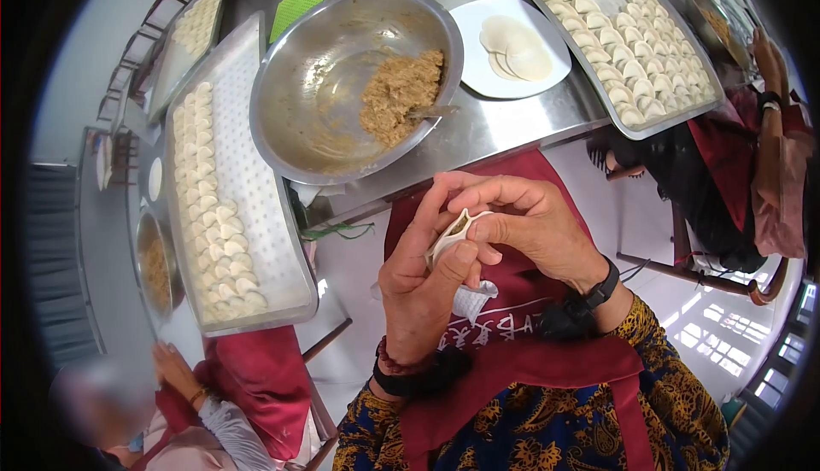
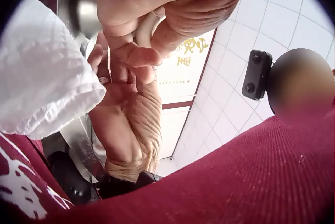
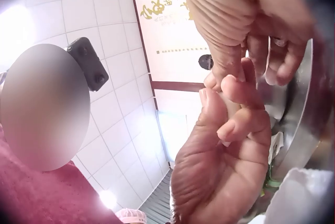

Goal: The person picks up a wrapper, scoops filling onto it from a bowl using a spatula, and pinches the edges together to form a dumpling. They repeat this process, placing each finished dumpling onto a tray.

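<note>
Upper garment: long-sleeved top in dark blue fabric with a gold paisley print (image 1: pixel 555 424), the pattern running down both sleeves. Over it, maroon cloth apron (image 1: pixel 512 367) with a matching flat strap (image 1: pixel 630 420); white Chinese lettering (image 1: pixel 487 332) across the front, partly hidden. Weave finely ribbed in the left wrist view. Left wrist: dark red beaded bracelet (image 1: pixel 406 358), then wide black band (image 1: pixel 427 374). Right wrist: narrow black strap (image 1: pixel 604 285), bulky black wrist unit (image 1: pixel 568 321). Head: black rounded-bar camera (image 2: pixel 256 75), two round lenses. Pale, shiny finger ring (image 3: pixel 278 41); which hand, unclear.
</note>
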`<state>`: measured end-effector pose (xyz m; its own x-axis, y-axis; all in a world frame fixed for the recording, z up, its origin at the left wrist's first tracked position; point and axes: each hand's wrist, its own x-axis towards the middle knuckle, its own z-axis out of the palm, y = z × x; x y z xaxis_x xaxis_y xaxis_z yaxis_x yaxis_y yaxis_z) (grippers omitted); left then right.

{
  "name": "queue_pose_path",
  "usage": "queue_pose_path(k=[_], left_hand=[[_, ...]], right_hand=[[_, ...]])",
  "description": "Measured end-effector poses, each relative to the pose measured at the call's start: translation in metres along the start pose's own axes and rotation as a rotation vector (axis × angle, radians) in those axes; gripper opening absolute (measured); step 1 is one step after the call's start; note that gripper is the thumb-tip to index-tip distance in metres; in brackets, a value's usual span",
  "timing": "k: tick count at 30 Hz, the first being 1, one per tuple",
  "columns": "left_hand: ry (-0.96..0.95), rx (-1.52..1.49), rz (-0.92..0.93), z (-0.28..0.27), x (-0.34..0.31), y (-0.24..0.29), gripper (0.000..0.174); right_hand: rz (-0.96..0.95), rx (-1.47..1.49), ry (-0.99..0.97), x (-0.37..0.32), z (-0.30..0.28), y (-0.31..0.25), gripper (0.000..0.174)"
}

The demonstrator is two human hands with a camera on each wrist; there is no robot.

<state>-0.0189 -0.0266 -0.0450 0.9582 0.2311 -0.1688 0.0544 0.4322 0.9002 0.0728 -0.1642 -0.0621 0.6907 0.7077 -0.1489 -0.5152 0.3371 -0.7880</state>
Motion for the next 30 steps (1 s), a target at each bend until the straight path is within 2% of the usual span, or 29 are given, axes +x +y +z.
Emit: queue_pose_path(k=[2,3,5,8,12,15,18,20,21,23,26,30], left_hand=[[-0.028,0.014,-0.012,-0.005,-0.001,-0.001,0.055],[-0.056,0.030,-0.019,-0.007,-0.001,-0.003,0.054],[-0.076,0.011,-0.011,-0.009,-0.002,-0.006,0.053],[-0.062,-0.018,-0.005,-0.009,-0.003,-0.010,0.051],[-0.033,-0.032,0.000,-0.011,-0.003,-0.011,0.044],[-0.033,0.042,0.003,-0.011,-0.003,-0.009,0.040],[-0.070,0.081,-0.045,-0.014,-0.003,-0.005,0.042],[-0.082,0.119,-0.071,-0.017,-0.002,-0.003,0.047],[-0.096,0.160,-0.097,-0.018,-0.002,-0.003,0.052],[-0.103,0.115,-0.079,-0.018,-0.002,-0.003,0.050],[-0.111,0.051,-0.077,-0.018,-0.001,-0.004,0.050],[-0.078,0.049,-0.120,-0.019,-0.003,-0.007,0.052]], right_hand=[[0.197,-0.042,-0.002,-0.002,-0.002,-0.007,0.016],[0.198,-0.042,-0.001,-0.001,-0.003,-0.002,0.016],[-0.124,0.071,-0.023,0.002,-0.002,0.011,0.012],[-0.198,0.023,0.046,-0.001,0.001,0.013,0.006],[-0.191,0.004,0.048,-0.001,0.003,0.010,0.004],[-0.102,-0.062,0.043,-0.001,0.000,0.010,0.003],[-0.185,-0.075,-0.030,-0.001,-0.007,0.015,0.006],[-0.196,-0.278,-0.056,-0.001,-0.011,0.014,0.010],[-0.193,-0.278,-0.057,-0.001,-0.010,0.014,0.010],[-0.172,-0.330,-0.003,-0.002,-0.006,0.012,0.012],[-0.072,-0.260,0.003,-0.003,0.006,0.002,0.012],[-0.067,-0.215,-0.011,-0.004,0.005,0.006,0.011]])
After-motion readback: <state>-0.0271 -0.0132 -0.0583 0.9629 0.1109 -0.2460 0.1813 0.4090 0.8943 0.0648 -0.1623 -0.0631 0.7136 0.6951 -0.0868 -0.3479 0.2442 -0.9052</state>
